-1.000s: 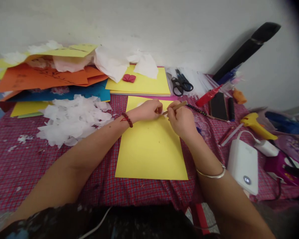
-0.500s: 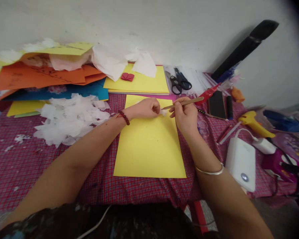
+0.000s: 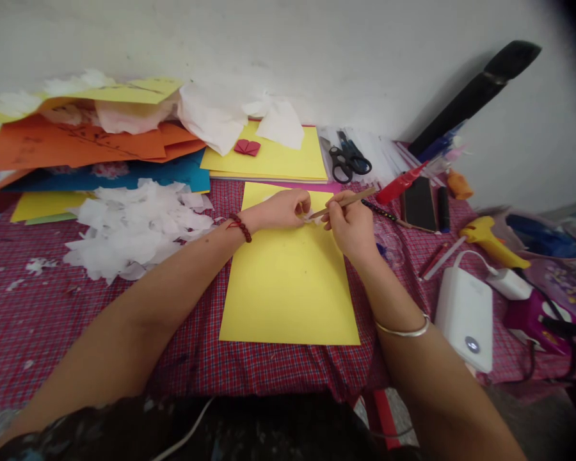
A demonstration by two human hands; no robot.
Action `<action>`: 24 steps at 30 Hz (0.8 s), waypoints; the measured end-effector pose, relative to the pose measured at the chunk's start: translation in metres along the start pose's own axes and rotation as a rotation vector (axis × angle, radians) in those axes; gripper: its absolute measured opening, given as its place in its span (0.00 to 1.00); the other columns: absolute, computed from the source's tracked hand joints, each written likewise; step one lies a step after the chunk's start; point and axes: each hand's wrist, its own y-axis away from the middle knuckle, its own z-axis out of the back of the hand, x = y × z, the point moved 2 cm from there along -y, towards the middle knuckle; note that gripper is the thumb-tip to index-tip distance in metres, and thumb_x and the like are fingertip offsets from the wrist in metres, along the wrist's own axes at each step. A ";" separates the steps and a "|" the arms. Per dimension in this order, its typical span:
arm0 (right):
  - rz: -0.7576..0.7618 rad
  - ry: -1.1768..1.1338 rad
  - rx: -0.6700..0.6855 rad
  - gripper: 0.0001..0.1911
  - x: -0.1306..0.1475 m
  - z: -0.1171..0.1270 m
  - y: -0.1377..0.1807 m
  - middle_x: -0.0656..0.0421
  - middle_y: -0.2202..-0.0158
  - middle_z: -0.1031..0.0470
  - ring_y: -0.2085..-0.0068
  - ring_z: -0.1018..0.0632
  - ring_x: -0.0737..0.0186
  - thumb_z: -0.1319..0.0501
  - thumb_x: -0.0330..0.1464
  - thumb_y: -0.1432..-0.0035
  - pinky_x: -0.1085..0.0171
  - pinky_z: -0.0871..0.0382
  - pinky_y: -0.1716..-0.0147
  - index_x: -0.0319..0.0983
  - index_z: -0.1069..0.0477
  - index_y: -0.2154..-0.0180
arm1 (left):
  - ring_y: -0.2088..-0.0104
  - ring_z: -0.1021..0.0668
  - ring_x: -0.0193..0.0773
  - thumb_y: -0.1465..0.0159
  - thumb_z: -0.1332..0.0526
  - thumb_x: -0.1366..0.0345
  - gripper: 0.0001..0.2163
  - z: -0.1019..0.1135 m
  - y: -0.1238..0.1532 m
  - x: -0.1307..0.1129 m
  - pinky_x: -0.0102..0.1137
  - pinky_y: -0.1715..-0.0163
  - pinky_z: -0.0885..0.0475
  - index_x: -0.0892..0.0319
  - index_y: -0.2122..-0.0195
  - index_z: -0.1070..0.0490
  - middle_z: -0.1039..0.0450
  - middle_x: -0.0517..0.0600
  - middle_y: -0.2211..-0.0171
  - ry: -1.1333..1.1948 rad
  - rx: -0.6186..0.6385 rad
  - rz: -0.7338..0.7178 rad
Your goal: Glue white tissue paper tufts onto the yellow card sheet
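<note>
A yellow sheet of paper lies on the red checked tablecloth in front of me. Over its far edge my left hand is closed, pinching a small piece of white tissue paper. My right hand is closed round a thin wooden stick, whose tip touches the tissue between the two hands. A red bead bracelet is on my left wrist and a silver bangle on my right.
A heap of white tissue pieces lies left. Orange, blue and yellow sheets are stacked behind it. Scissors, a red-capped tube, a yellow glue gun and a white power bank lie to the right.
My right hand swung the stick out to the right half a second ago, then brought it back in against the tissue. The left hand has stayed in place.
</note>
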 end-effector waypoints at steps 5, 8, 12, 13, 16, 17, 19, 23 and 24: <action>0.010 0.061 0.026 0.10 0.006 0.003 -0.001 0.56 0.73 0.24 0.71 0.21 0.57 0.47 0.36 0.37 0.62 0.29 0.70 0.38 0.31 0.62 | 0.66 0.25 0.38 0.48 0.38 0.71 0.11 -0.002 -0.001 0.000 0.30 0.68 0.33 0.63 0.62 0.28 0.24 0.53 0.64 -0.004 0.003 0.022; 0.020 0.090 0.040 0.10 0.011 0.005 -0.001 0.55 0.74 0.24 0.70 0.21 0.57 0.47 0.36 0.37 0.62 0.28 0.69 0.38 0.31 0.62 | 0.67 0.25 0.38 0.47 0.38 0.71 0.11 -0.003 -0.001 0.000 0.31 0.69 0.34 0.64 0.62 0.27 0.24 0.53 0.64 -0.038 -0.003 0.014; 0.032 0.088 0.039 0.09 0.011 0.004 -0.002 0.56 0.75 0.25 0.71 0.21 0.57 0.45 0.36 0.38 0.62 0.28 0.68 0.38 0.32 0.64 | 0.68 0.26 0.37 0.47 0.39 0.72 0.10 -0.002 -0.001 -0.001 0.30 0.70 0.35 0.64 0.63 0.27 0.24 0.52 0.65 -0.075 -0.009 -0.005; 0.032 0.067 0.036 0.08 0.011 0.003 -0.002 0.57 0.75 0.25 0.71 0.21 0.58 0.45 0.36 0.38 0.62 0.28 0.69 0.38 0.32 0.64 | 0.68 0.26 0.37 0.47 0.39 0.72 0.09 -0.002 -0.001 -0.001 0.30 0.70 0.35 0.63 0.64 0.26 0.24 0.52 0.65 -0.084 -0.011 -0.012; 0.005 -0.073 -0.004 0.06 0.007 0.002 -0.002 0.61 0.77 0.27 0.75 0.23 0.61 0.44 0.36 0.40 0.64 0.29 0.73 0.40 0.33 0.66 | 0.68 0.26 0.37 0.46 0.40 0.72 0.05 -0.004 -0.001 -0.001 0.30 0.69 0.36 0.63 0.69 0.26 0.24 0.52 0.66 -0.119 -0.031 -0.046; -0.021 -0.152 -0.039 0.06 0.007 0.002 -0.001 0.62 0.78 0.28 0.77 0.24 0.63 0.44 0.35 0.40 0.65 0.30 0.75 0.40 0.34 0.66 | 0.68 0.27 0.37 0.46 0.41 0.72 0.05 -0.005 -0.001 -0.001 0.31 0.69 0.36 0.63 0.70 0.26 0.25 0.52 0.67 -0.129 -0.042 -0.055; -0.087 -0.322 -0.129 0.04 0.006 0.005 0.000 0.64 0.79 0.29 0.80 0.26 0.66 0.45 0.34 0.41 0.68 0.33 0.79 0.40 0.35 0.66 | 0.68 0.27 0.37 0.44 0.41 0.71 0.04 -0.008 -0.002 0.000 0.31 0.70 0.36 0.62 0.72 0.26 0.25 0.52 0.67 -0.137 -0.077 -0.052; -0.197 -0.460 -0.169 0.03 0.005 0.012 0.001 0.65 0.82 0.30 0.83 0.28 0.69 0.45 0.31 0.43 0.71 0.37 0.83 0.40 0.35 0.69 | 0.70 0.27 0.38 0.43 0.40 0.70 0.05 -0.011 -0.004 0.000 0.32 0.70 0.36 0.62 0.71 0.25 0.24 0.53 0.69 -0.130 -0.147 0.035; -0.208 -0.452 -0.143 0.02 0.005 0.012 0.001 0.65 0.82 0.30 0.83 0.28 0.69 0.45 0.31 0.44 0.71 0.37 0.84 0.40 0.35 0.70 | 0.70 0.27 0.38 0.42 0.41 0.70 0.05 -0.011 -0.004 0.000 0.32 0.69 0.35 0.63 0.70 0.25 0.24 0.53 0.69 -0.130 -0.149 0.056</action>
